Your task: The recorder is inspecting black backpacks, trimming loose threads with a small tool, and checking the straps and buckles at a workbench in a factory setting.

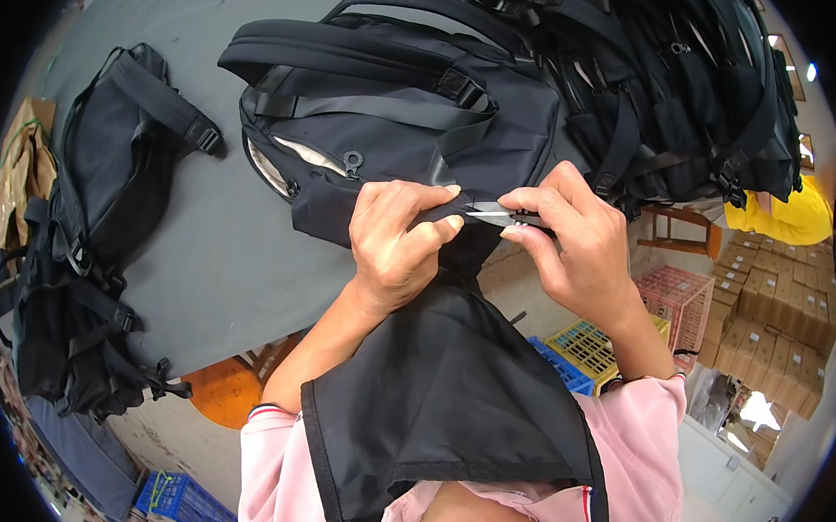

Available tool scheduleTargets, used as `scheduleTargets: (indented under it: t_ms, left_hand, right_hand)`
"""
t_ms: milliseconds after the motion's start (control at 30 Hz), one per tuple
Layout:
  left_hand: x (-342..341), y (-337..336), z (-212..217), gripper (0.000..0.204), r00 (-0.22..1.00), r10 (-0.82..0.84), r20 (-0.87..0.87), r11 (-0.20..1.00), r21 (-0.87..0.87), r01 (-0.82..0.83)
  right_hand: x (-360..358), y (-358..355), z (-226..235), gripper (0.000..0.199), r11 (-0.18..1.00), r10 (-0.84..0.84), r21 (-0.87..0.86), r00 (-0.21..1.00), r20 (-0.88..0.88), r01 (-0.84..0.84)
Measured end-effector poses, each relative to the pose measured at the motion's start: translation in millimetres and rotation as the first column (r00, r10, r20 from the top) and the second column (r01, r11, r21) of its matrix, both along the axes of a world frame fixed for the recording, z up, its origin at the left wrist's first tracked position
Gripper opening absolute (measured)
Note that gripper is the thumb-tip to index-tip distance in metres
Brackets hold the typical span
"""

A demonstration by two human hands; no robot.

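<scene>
Grey table (222,269) fills most of the view, edge curving down toward the person. Far right on it, a big heap of black backpacks (681,91) piled together, straps and buckles tangled. Left edge of the table, a second bunch of black bags (73,276) hanging over the side, one lying flat with a strap and buckle on top. Centre, one black backpack (393,122) lies just in front of the person, shoulder straps on top, a front zip pocket gaping open with pale lining showing and a ring pull beside it. A black fabric panel (443,400) drapes from that backpack's near edge down over the person's chest (pink shirt underneath). Left hand (394,248) is clenched on the bag's near edge, thumb and fingers pinching a fold of fabric tight. Right hand (576,245) sits just beside it, fingers wrapped around small thread snips (495,213), silver blade tip pointing at the pinched fold, touching or almost, can't tell which. Under the table: orange stool (223,391), blue crate (563,367), yellow crate (594,347), pink crate (676,296), stacked cardboard boxes (774,301) off to the right.
</scene>
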State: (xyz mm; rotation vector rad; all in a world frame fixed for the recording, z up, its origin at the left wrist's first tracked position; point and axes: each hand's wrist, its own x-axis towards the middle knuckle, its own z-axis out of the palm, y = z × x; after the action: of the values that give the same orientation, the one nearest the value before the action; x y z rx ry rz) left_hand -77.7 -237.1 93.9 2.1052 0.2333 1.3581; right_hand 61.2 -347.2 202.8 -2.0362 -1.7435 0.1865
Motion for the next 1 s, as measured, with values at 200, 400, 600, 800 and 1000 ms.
scheduleTargets:
  t_ms: [200,400,600,800,1000]
  left_hand:
    - [-2.5,-1.4,-0.2,0.022,1.0,0.001,-0.009,1.0,-0.002,-0.001]
    - [-0.7,0.2,-0.8,0.021,1.0,-0.001,0.001,1.0,-0.001,0.001]
    - [0.7,0.9,-0.1,0.021,1.0,0.004,-0.005,1.0,-0.004,-0.004]
    - [2.2,1.0,-1.7,0.018,1.0,0.016,-0.003,1.0,-0.002,-0.016]
    - [-14.4,5.7,1.2,0.018,0.999,0.044,-0.001,0.997,-0.059,-0.044]
  right_hand:
    - [-2.8,1.4,6.1,0.019,0.999,0.031,-0.04,0.997,0.068,-0.029]
    - [-1.4,-4.6,-2.2,0.018,0.994,-0.112,0.009,0.991,-0.071,0.113]
    - [-5.6,-2.2,3.9,0.02,0.997,-0.072,-0.02,0.997,0.041,0.073]
    - [-10.6,1.2,13.0,0.018,0.998,0.056,-0.035,0.938,0.343,-0.047]
    - [-9.5,-3.2,-0.1,0.023,0.984,0.057,0.149,0.968,0.243,-0.095]
